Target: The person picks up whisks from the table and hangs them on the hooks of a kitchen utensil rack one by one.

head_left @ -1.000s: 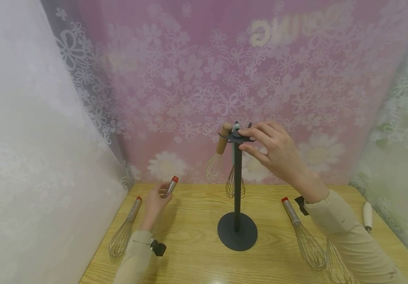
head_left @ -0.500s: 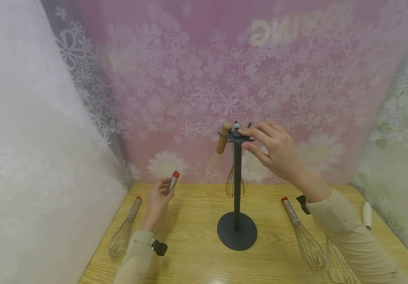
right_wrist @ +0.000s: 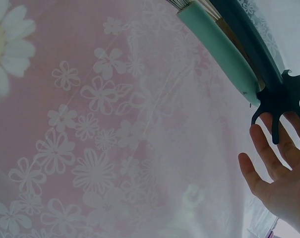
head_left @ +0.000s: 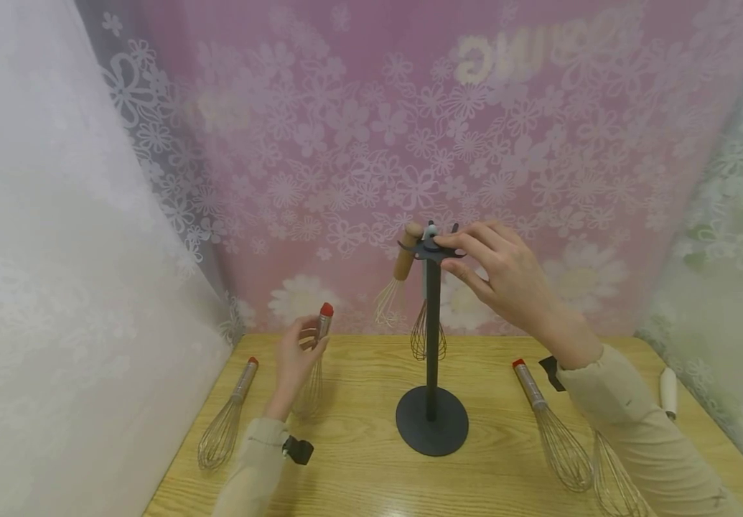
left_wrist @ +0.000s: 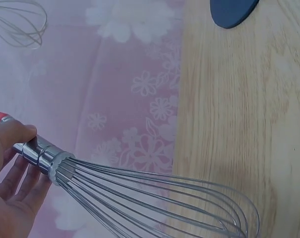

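Observation:
My left hand (head_left: 293,362) grips a balloon whisk (head_left: 324,323) by its metal handle, the red end up. In the left wrist view the thumb presses on the whisk handle (left_wrist: 38,151) and the wire loops hang over the table. At the top of a black hook stand (head_left: 432,337), my right hand (head_left: 507,273) pinches the hooked plate, index finger above and thumb at its underside. A wooden-handled whisk (head_left: 403,262) and a mint-handled whisk (right_wrist: 221,52) hang from the stand, the mint one partly behind the pole in the head view.
One red-ended whisk (head_left: 242,384) lies at the table's left, another whisk (head_left: 529,384) at the right. Beyond the right sleeve (head_left: 629,402) lies a white handle (head_left: 668,391); wire loops (head_left: 613,474) show partly under the sleeve. A floral curtain (head_left: 345,179) borders the wooden table (head_left: 358,459).
My left hand has moved up and to the right with the whisk, which now stands more upright, its wire loops showing below the hand. The right hand keeps nearly the same place on the stand.

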`<move>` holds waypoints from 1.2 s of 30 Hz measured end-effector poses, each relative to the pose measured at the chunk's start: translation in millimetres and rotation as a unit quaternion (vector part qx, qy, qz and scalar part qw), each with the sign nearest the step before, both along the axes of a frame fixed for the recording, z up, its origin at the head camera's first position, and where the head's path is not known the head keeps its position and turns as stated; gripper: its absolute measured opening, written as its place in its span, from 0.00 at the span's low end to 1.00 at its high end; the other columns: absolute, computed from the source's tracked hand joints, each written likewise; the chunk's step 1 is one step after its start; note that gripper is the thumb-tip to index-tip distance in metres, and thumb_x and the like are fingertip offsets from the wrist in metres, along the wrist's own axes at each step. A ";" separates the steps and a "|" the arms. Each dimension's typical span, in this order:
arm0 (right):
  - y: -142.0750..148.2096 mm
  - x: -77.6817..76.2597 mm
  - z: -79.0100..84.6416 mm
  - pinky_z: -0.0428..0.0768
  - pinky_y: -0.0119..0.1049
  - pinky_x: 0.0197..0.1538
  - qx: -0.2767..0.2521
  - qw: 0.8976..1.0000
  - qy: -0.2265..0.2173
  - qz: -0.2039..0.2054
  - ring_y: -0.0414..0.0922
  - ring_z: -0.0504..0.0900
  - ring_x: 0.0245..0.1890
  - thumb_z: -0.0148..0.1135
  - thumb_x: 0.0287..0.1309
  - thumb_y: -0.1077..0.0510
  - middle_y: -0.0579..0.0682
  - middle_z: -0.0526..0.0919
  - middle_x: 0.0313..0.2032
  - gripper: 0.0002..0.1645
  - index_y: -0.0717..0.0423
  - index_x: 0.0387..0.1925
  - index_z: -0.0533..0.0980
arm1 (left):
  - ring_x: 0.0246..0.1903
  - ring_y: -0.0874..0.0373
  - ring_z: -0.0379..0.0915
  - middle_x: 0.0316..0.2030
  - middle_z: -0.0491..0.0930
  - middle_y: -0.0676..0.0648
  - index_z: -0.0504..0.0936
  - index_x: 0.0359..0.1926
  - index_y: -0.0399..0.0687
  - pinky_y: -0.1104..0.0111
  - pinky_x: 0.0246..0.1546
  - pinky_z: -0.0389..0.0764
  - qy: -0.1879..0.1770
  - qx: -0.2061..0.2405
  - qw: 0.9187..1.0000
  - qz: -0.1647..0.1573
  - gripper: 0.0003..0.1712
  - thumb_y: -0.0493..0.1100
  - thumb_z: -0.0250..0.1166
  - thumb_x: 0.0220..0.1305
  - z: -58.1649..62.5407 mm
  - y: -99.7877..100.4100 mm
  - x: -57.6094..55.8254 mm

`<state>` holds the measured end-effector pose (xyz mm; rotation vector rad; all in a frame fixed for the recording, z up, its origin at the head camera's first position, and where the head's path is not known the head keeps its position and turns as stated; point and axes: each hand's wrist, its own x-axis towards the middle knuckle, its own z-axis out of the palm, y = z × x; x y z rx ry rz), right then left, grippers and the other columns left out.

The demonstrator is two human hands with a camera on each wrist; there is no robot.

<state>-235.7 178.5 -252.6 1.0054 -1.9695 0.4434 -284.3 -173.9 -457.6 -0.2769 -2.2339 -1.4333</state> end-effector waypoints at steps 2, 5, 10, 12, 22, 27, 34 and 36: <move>-0.4 0.2 0.2 0.76 0.51 0.47 -0.002 1.000 0.002 0.001 0.54 0.77 0.42 0.45 0.73 0.34 0.55 0.80 0.38 0.35 0.57 0.52 0.83 | 0.51 0.41 0.81 0.52 0.81 0.38 0.79 0.58 0.42 0.52 0.50 0.85 0.007 0.002 1.000 -0.002 0.24 0.32 0.72 0.61 2.8 2.4 1.6; -1.1 0.9 0.7 0.76 0.50 0.47 -0.007 1.000 0.006 0.003 0.54 0.77 0.41 0.47 0.73 0.34 0.55 0.80 0.37 0.34 0.58 0.51 0.83 | 0.50 0.41 0.81 0.52 0.82 0.38 0.79 0.58 0.41 0.52 0.49 0.85 0.021 0.007 1.000 -0.007 0.23 0.32 0.72 0.61 6.8 6.0 2.7; -3.6 1.9 2.6 0.75 0.51 0.48 -0.007 1.000 0.018 -0.001 0.56 0.76 0.41 0.50 0.72 0.35 0.56 0.80 0.37 0.33 0.59 0.49 0.83 | 0.49 0.42 0.82 0.51 0.83 0.38 0.80 0.57 0.40 0.54 0.47 0.86 0.052 0.024 0.998 -0.021 0.23 0.32 0.73 0.60 15.5 12.9 5.0; -4.5 2.2 3.0 0.75 0.52 0.48 -0.005 1.000 0.022 -0.006 0.57 0.76 0.42 0.50 0.72 0.35 0.57 0.80 0.37 0.33 0.59 0.49 0.84 | 0.49 0.42 0.82 0.50 0.83 0.38 0.80 0.56 0.40 0.54 0.47 0.86 0.063 0.033 0.997 -0.028 0.23 0.32 0.74 0.59 20.1 16.1 6.6; -4.8 0.8 0.6 0.75 0.54 0.54 0.002 0.999 0.036 -0.026 0.59 0.76 0.49 0.48 0.73 0.34 0.60 0.82 0.42 0.35 0.59 0.50 0.84 | 0.49 0.35 0.80 0.51 0.81 0.31 0.78 0.56 0.30 0.49 0.48 0.85 0.107 0.054 0.992 -0.043 0.25 0.24 0.71 0.57 49.8 37.6 20.9; -4.0 0.4 0.0 0.76 0.56 0.54 0.008 0.999 0.040 -0.028 0.60 0.77 0.49 0.47 0.73 0.34 0.61 0.82 0.44 0.35 0.59 0.50 0.84 | 0.49 0.36 0.81 0.50 0.81 0.31 0.78 0.56 0.29 0.48 0.48 0.85 0.118 0.060 0.990 -0.057 0.24 0.24 0.71 0.58 71.5 48.1 35.8; -4.3 -0.2 0.6 0.76 0.57 0.52 0.010 0.998 0.048 -0.030 0.60 0.77 0.48 0.47 0.74 0.35 0.61 0.81 0.43 0.35 0.59 0.49 0.84 | 0.50 0.45 0.81 0.51 0.82 0.38 0.80 0.57 0.39 0.58 0.49 0.86 0.112 0.078 0.988 -0.066 0.24 0.30 0.73 0.59 65.7 53.1 21.2; -4.5 -0.4 0.8 0.77 0.56 0.52 0.010 0.998 0.051 -0.029 0.60 0.77 0.48 0.47 0.74 0.35 0.60 0.81 0.43 0.35 0.59 0.49 0.84 | 0.50 0.43 0.81 0.51 0.82 0.36 0.79 0.57 0.36 0.56 0.50 0.86 0.115 0.080 0.988 -0.066 0.25 0.28 0.73 0.58 70.7 57.2 23.5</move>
